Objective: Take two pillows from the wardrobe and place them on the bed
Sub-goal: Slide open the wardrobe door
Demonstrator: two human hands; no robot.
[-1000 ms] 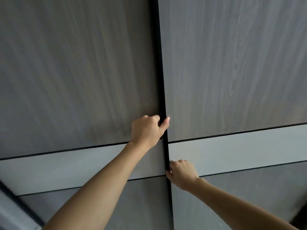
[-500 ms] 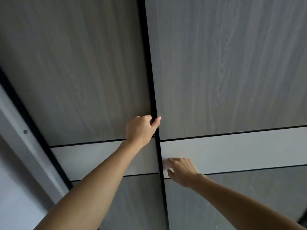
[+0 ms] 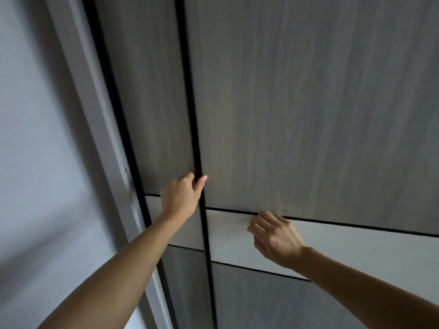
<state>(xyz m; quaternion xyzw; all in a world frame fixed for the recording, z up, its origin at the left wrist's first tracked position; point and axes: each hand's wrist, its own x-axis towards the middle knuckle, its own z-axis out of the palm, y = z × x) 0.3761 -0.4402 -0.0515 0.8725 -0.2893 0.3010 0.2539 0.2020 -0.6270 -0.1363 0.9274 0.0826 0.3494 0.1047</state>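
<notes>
Left hand (image 3: pixel 181 198) grips the wardrobe door (image 3: pixel 297 110) edge; right hand (image 3: pixel 275 238) rests loosely curled.

- grey wood-grain wardrobe (image 3: pixel 308 103) front, two sliding panels split by a black vertical strip (image 3: pixel 193 115)
- pale band (image 3: pixel 356 252) crossing both panels
- inside hidden, possibly shut

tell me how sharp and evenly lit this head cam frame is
Head view: dim, flat light, no glare; the wall at left is smeared by motion blur, the right hand has a soft ghosted edge, the left hand is crisper; wide-angle distortion makes the wardrobe doors and their black seams lean.
</notes>
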